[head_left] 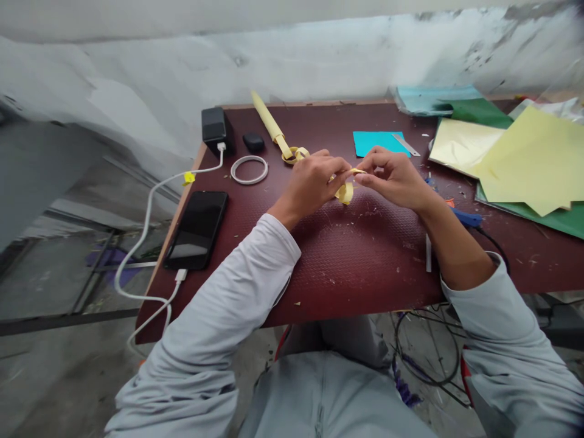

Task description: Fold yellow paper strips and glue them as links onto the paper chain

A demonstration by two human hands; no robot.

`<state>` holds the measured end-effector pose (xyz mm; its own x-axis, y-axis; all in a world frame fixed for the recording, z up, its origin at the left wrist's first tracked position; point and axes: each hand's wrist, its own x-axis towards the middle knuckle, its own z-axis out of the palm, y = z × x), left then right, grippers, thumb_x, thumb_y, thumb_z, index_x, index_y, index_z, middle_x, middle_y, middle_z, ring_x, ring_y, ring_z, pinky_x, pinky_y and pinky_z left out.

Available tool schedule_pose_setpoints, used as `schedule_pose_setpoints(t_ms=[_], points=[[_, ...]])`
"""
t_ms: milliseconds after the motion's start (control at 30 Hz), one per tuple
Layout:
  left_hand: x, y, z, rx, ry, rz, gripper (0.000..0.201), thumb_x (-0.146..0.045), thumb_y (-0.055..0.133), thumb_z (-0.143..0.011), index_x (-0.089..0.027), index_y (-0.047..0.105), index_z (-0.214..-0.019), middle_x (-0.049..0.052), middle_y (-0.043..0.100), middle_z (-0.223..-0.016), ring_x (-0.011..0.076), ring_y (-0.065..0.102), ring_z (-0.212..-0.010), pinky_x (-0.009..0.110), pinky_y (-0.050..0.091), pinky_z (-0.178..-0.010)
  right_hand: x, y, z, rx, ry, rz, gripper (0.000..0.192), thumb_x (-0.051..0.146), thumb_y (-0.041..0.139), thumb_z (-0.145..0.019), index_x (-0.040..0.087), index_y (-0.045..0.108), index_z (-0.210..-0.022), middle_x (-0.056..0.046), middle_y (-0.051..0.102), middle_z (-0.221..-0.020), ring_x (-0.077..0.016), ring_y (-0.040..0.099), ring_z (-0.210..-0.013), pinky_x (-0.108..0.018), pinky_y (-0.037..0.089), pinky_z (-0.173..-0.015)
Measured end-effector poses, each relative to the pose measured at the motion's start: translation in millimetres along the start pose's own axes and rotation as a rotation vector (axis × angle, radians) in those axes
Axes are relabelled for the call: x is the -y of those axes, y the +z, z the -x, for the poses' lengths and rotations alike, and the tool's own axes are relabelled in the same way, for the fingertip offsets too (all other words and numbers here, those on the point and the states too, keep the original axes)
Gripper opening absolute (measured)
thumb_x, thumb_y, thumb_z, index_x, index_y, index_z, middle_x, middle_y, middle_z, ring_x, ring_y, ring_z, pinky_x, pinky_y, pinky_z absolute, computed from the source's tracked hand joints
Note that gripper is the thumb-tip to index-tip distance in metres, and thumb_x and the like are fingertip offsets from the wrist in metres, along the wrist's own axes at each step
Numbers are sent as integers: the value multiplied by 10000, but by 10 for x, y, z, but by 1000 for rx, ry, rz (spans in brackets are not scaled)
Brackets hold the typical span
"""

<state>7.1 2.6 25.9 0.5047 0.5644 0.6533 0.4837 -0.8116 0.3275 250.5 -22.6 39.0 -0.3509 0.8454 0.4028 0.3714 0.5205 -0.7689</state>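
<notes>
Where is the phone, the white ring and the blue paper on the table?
phone [197, 229], head view, middle of its dark screen.
white ring [237, 176], head view, left side of the loop.
blue paper [374, 142], head view, middle of the sheet.

Open surface [365, 267] in front of the hands, clear path toward the near edge. Left blocked by phone [197, 229] and cable [150, 207]; right crowded by paper sheets [524, 158]. Rear: paper roll [270, 125], charger [214, 128], teal card [376, 142].
</notes>
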Motion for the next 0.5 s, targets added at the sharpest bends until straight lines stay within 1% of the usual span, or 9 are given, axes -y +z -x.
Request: schedule_pose_setpoints(t_ms=[133, 300, 400, 500], points=[[12, 16, 10, 29, 28, -90, 373, -469, 557, -1146, -212, 775, -985, 66, 742, -846, 259, 700, -923, 415, 529, -849, 35, 32, -13, 21, 49, -36, 401, 642, 823, -962, 241, 823, -976, -35, 714, -851, -166, 549, -722, -341, 458, -639], [18, 27, 2, 31, 1, -100, 359, -418, 535, -1153, -219, 753, -949, 72, 745, -864, 274, 698, -978, 460, 531, -932, 59, 19, -11, 21, 70, -38, 416, 634, 805, -981, 225, 811, -902, -29, 724, -784, -158, 580, -680, -334, 457, -629], [12, 30, -3, 16, -4, -82, 364, -450, 566, -1137, -226, 744, -912, 66, 734, -842, 274, 701, -968, 452, 533, -911, 59, 15, -7, 21, 83, -52, 433, 640, 800, -984, 220, 792, -880, -24, 702, -736, -158, 596, -658, -329, 457, -613], [-6, 31, -7, -11, -17, -83, 412, -484, 552, -1138, -225, 733, -874, 64, 716, -809, 268, 700, -935, 442, 535, -883, 78, 42, -10, 29, 104, -89, 450, 662, 800, -974, 220, 779, -898, -17, 687, -734, -148, 588, -636, -322, 465, -590]])
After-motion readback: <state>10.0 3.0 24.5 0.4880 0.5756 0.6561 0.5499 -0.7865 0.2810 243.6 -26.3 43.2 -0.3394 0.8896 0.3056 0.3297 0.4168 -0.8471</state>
